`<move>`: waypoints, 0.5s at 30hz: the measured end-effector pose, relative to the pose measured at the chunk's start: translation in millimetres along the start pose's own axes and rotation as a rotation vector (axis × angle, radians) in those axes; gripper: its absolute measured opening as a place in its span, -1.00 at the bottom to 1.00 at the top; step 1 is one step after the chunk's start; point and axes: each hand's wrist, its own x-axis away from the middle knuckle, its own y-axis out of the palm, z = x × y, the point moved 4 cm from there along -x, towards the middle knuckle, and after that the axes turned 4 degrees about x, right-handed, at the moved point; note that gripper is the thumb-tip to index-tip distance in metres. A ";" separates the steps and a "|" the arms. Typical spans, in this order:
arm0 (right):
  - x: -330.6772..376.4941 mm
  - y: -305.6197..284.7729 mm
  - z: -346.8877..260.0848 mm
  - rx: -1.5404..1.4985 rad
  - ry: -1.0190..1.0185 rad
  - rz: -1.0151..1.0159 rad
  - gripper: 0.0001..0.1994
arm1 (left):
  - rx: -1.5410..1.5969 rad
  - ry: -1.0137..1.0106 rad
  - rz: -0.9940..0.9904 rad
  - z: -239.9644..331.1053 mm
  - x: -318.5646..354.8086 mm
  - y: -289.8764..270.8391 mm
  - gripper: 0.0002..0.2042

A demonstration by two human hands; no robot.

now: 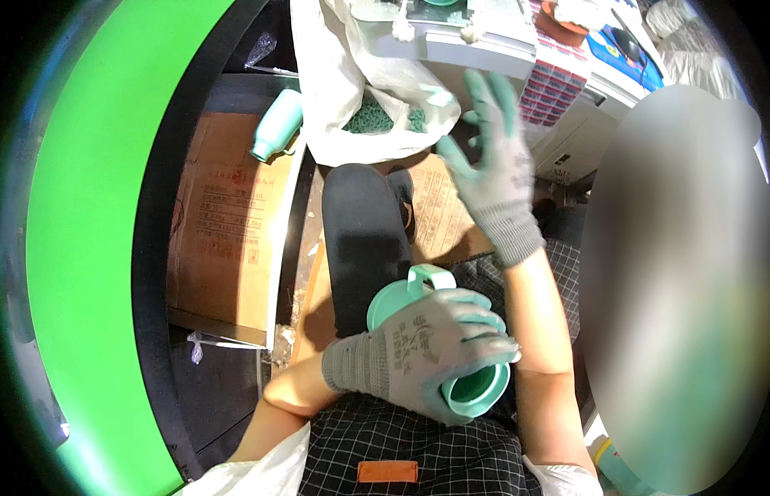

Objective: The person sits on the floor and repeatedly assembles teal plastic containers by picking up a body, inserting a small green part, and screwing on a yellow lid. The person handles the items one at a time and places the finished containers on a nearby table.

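White sack [325, 112] slumped in the background, and over the far edge of the checked apron [360, 434] the left hand [430, 351] grips a mint vessel [388, 304], likely steadying it, fingers spread on the right hand [499, 165].

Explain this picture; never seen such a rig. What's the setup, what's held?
There's no robot: a person works in grey knit gloves. A wide fisheye camera worn on the head looks down, so straight edges bend and picture-left is the person's left. The left hand grips a mint-green, open-mouthed vessel with a handle over the lap. The right hand is raised, fingers apart, with nothing visibly held. Ahead sits a white bag showing green granular material inside; left of it, a mint-green bottle-shaped piece lies over brown printed cardboard.
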 end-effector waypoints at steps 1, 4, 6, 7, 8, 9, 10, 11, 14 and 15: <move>-1.8 19.9 11.4 -0.055 0.108 -0.056 -0.32 | 0.030 0.012 0.042 -0.9 1.5 -4.2 -0.23; 37.6 -8.6 28.8 -0.010 0.108 -0.032 -0.32 | 0.028 -0.018 -0.011 -0.1 8.7 -8.0 -0.24; 77.5 -29.0 31.3 -0.025 0.164 -0.044 -0.40 | 0.040 -0.026 -0.016 2.1 8.1 -15.3 -0.25; 91.9 -35.3 34.2 -0.146 0.269 -0.027 -0.44 | -0.045 -0.050 -0.046 3.6 -0.1 -34.4 -0.25; 106.1 -52.2 36.0 -0.099 0.305 0.008 -0.51 | 0.030 -0.057 0.049 4.5 -2.7 -46.1 -0.28; 128.4 -63.5 38.2 -0.075 0.328 0.044 -0.57 | 0.086 -0.076 0.151 4.8 -2.0 -48.8 -0.31; 154.5 -86.5 45.7 -0.057 0.354 0.074 -0.66 | 0.071 -0.104 0.235 4.4 -4.5 -45.8 -0.36; 169.9 -110.8 58.7 -0.039 0.367 0.099 -0.75 | 0.055 -0.127 0.334 1.7 -11.3 -51.4 -0.40; 225.6 -180.6 89.0 0.126 0.536 0.255 -0.94 | 0.100 -0.188 0.437 -7.2 -33.6 -29.2 -0.45; 240.0 -200.2 103.5 0.176 0.625 0.283 -0.95 | 0.054 -0.132 0.275 -9.0 -47.2 -25.7 -0.42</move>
